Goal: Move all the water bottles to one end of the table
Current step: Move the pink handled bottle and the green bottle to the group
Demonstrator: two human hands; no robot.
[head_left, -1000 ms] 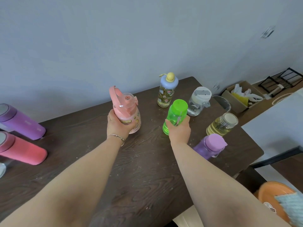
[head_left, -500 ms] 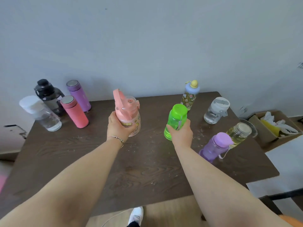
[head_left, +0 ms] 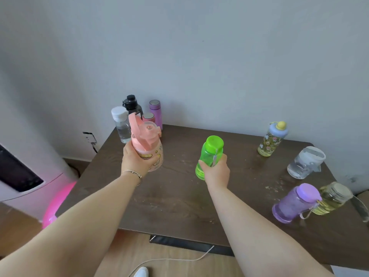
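Observation:
My left hand (head_left: 135,161) grips a pink bottle (head_left: 148,141) with a flip lid, held above the dark wooden table (head_left: 173,196). My right hand (head_left: 215,170) grips a green bottle (head_left: 210,154) over the table's middle. At the far left corner stand a clear bottle with a white cap (head_left: 120,124), a black-capped bottle (head_left: 131,104), a purple flask (head_left: 155,111) and a pink flask (head_left: 148,116), partly hidden behind the pink bottle. On the right stand a floral bottle with a blue and yellow top (head_left: 272,139), a clear white-lidded bottle (head_left: 304,162), a purple bottle (head_left: 295,202) and a yellowish jar (head_left: 331,197).
A white and pink appliance (head_left: 26,176) stands on the floor left of the table. A wall socket with a plug (head_left: 88,137) is behind the table's left corner. A white cable (head_left: 169,260) and a white shoe (head_left: 141,271) are on the wooden floor below.
The view has swung left, so the left group of bottles sits nearer the middle. Both hands have carried the pink and green bottles leftward, away from the right-hand bottles.

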